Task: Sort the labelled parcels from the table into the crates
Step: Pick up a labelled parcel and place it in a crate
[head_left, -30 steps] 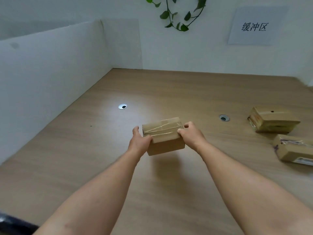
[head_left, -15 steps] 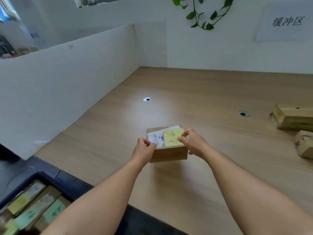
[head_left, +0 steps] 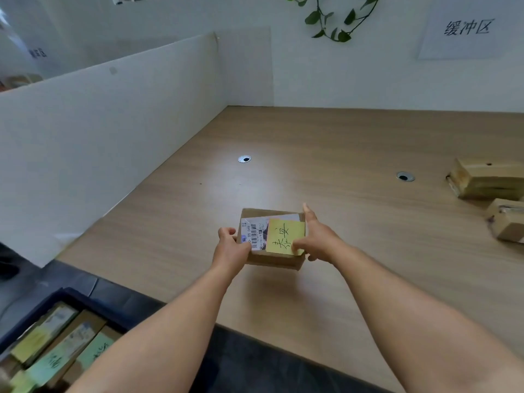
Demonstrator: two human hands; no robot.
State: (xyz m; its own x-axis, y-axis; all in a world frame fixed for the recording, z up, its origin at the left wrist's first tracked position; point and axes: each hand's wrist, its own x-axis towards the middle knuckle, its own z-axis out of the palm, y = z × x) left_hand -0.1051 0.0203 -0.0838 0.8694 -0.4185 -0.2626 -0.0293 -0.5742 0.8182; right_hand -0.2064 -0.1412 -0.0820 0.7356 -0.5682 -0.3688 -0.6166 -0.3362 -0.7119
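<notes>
Head view looks down over a wooden tabletop (head_left: pixel 326 143) walled by white partitions at its left edge and back. Both bare arms reach forward and hold a small cardboard parcel (head_left: pixel 272 258) over the near middle of the tabletop; whether it rests on the wood or is lifted just off it cannot be told. Its top carries a white barcode label (head_left: pixel 253 234) and, overlapping that, a yellow sticky note (head_left: pixel 285 236) with handwritten characters. The left hand (head_left: pixel 231 246) grips the parcel's left end, fingers curled over the edge. The right hand (head_left: pixel 317 238) holds the right end, thumb laid on the yellow note and the index finger straight along the far right corner. Well apart from this, at the right edge of the tabletop, lie two more cardboard parcels: a larger box (head_left: pixel 487 178) and, just nearer, a smaller box (head_left: pixel 507 219) partly cut by the frame. Two round cable holes sit in the wood, one (head_left: pixel 244 159) toward the left, one (head_left: pixel 405 176) toward the right. Below the near left corner of the tabletop, a dark blue crate (head_left: pixel 71 296) holds parcels with yellow and green notes. A vine (head_left: pixel 337 21) and a paper sign (head_left: pixel 466 26) hang on the back wall.
</notes>
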